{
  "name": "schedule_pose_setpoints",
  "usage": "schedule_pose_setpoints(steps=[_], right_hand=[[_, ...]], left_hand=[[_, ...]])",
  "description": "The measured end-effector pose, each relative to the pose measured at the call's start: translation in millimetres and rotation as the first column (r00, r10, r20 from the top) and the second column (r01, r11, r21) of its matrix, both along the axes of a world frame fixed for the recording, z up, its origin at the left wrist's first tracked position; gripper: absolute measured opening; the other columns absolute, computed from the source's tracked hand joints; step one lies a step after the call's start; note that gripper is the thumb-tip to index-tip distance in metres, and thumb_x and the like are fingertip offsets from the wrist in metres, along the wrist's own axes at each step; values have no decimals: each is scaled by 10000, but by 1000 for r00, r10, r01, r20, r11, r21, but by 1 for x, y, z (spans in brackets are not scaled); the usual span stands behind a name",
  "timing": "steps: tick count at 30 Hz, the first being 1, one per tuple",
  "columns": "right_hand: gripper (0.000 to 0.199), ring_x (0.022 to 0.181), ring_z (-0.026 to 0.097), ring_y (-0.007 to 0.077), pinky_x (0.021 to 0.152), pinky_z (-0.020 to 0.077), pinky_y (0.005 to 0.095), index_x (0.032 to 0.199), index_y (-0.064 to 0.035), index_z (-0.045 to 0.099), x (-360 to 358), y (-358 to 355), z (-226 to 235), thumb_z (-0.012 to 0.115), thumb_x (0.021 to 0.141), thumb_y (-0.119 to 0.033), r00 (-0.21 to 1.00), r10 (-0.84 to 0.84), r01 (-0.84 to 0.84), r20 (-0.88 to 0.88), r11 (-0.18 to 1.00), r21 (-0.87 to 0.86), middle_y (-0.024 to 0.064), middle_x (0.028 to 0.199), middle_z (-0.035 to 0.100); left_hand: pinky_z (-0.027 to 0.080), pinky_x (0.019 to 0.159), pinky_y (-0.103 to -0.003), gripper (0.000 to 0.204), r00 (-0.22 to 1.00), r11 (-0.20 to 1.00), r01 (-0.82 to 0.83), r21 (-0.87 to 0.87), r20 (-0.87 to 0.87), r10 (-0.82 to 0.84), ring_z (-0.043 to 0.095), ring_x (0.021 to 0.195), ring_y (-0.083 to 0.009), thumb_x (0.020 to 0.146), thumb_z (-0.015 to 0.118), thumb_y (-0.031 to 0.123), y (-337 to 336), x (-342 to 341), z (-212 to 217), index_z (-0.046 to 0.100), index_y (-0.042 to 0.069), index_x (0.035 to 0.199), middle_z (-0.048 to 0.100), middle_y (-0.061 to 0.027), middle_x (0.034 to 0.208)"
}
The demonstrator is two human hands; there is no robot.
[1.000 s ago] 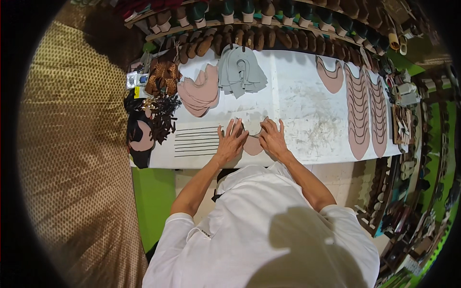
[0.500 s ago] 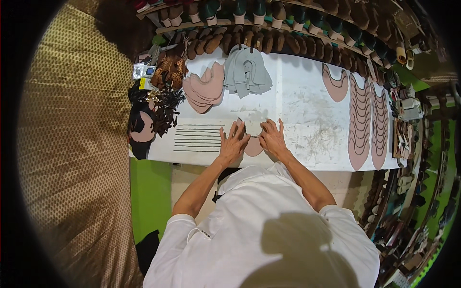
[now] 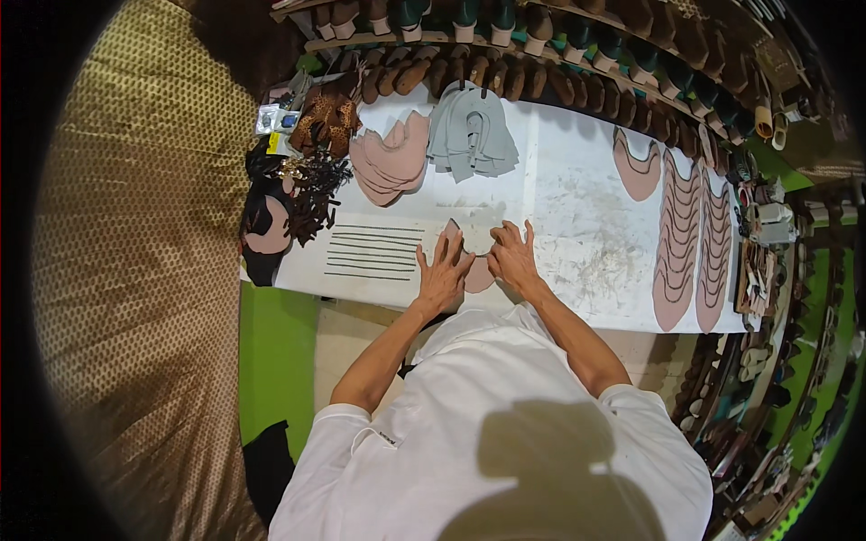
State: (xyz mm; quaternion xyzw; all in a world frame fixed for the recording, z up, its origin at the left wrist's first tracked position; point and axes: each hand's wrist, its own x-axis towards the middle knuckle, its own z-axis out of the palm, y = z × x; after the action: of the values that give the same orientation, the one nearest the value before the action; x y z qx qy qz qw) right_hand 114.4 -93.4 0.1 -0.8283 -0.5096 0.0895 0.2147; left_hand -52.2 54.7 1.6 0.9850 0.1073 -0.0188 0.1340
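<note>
A pink U-shaped shoe upper piece (image 3: 479, 279) lies on the white table near its front edge, with a dark strip along its inner curve. My left hand (image 3: 441, 279) rests on its left side, fingers spread and pressing down. My right hand (image 3: 514, 264) is on its right side, thumb and forefinger pinched at the dark edge strip while the other fingers lift; the fingertips partly hide the strip. Left of my hands, several thin dark strips (image 3: 374, 252) lie in parallel rows.
Stacked pink pieces (image 3: 390, 160) and grey pieces (image 3: 471, 133) lie farther back. At the right are overlapping dark-edged pink pieces (image 3: 677, 252). Dark straps and scraps (image 3: 317, 191) are heaped at the left; shoe racks (image 3: 577, 72) rise behind.
The whole view has tilted slightly. My hands stay on the pink piece, with only small finger shifts along its edge.
</note>
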Motion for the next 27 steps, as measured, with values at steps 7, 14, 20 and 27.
schedule_pose_setpoints(steps=[7,14,20,27], right_hand=[[177,1420,414,368,1212,118,697,759,-45,761,1,3,-4,674,810,-191,1000,-18,18,13,1000,7,113,1328,606],[209,1407,432,323,1231,163,651,778,-1,773,1,5,9,665,819,-175,1000,-16,16,15,1000,-23,94,1298,631],[214,1397,446,326,1228,173,640,805,-34,777,1,-1,9,696,847,-227,999,-32,32,-16,999,-2,104,1303,628],[187,1391,456,320,1229,184,598,905,-81,783,-10,-28,6,748,895,-264,990,-123,127,-63,989,77,93,1370,604]], left_hand=[[110,1106,-827,513,992,990,-128,-51,-19,128,142,1580,-411,966,613,240,-23,2,-3,560,243,1477,134,-121,1750],[105,1102,-826,503,981,974,-190,-121,13,193,149,1578,-424,980,611,273,-25,2,-1,563,274,1481,167,-139,1744],[102,1111,-832,472,985,976,-173,-133,-6,174,154,1584,-404,971,631,221,-29,4,2,607,284,1438,165,-114,1748],[97,1119,-825,471,984,974,-177,-138,6,180,160,1583,-404,961,639,207,-29,3,3,618,274,1427,166,-123,1747]])
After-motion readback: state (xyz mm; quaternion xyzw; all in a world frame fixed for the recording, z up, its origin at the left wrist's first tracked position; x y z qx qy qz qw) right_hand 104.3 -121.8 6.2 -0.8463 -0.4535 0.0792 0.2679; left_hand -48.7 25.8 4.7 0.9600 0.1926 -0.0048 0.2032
